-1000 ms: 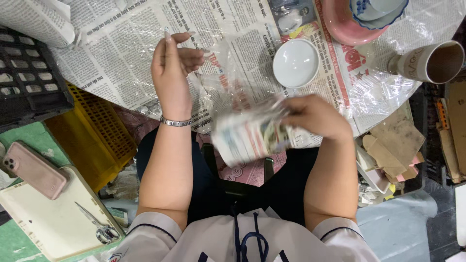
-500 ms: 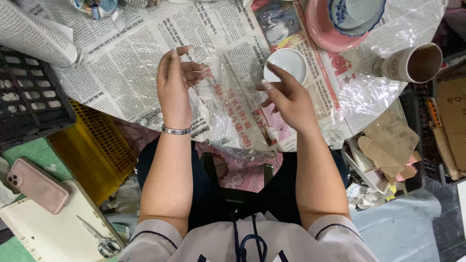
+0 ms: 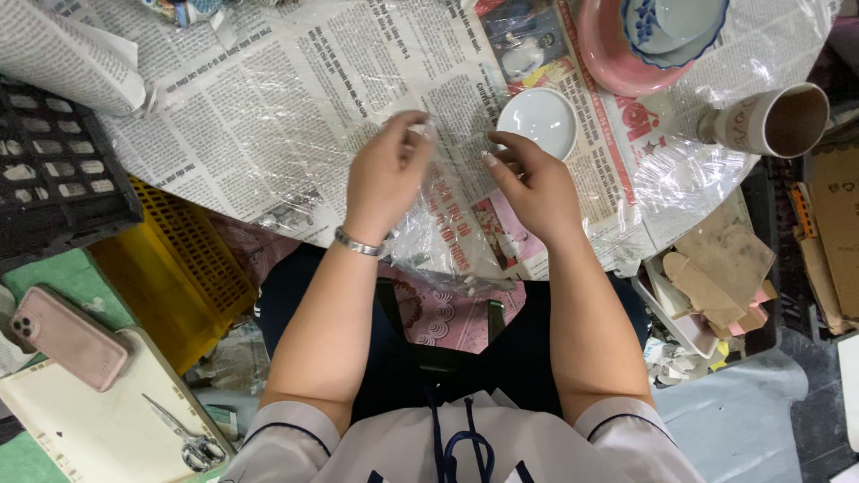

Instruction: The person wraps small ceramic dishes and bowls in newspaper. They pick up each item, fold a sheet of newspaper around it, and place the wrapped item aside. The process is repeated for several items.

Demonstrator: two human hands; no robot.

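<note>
A sheet of clear plastic film [image 3: 447, 228] is held between both hands above the near edge of the worktop [image 3: 268, 134]; it hangs crinkled and glossy down over the worktop's edge. The film's upper edge is pinched by the left hand [image 3: 385, 174], whose fingers [image 3: 413, 125] are pressed together on it. The right hand [image 3: 532, 183] is raised just beside it, its fingers [image 3: 501, 143] drawn close at the film; whether the film is clamped there cannot be told. A metal bracelet [image 3: 358, 243] is worn on the left wrist.

The worktop is covered with printed newspaper [image 3: 224, 116] under further clear film. Just beyond the right hand, a small white dish [image 3: 539, 121] is seen, round, glazed and empty. Farther off, a blue-patterned white bowl [image 3: 671, 27] is nested in a pink bowl [image 3: 617, 63]. A cardboard tube [image 3: 769, 121] lies on its side near the worktop's far right.

Beside the worktop, a yellow slotted crate [image 3: 170, 268] and a black crate [image 3: 54, 197] are placed. A tray of brown cardboard scraps [image 3: 716, 268] is on the other side. A pink phone [image 3: 67, 338] and scissors [image 3: 183, 434] rest on a cream board [image 3: 98, 429].
</note>
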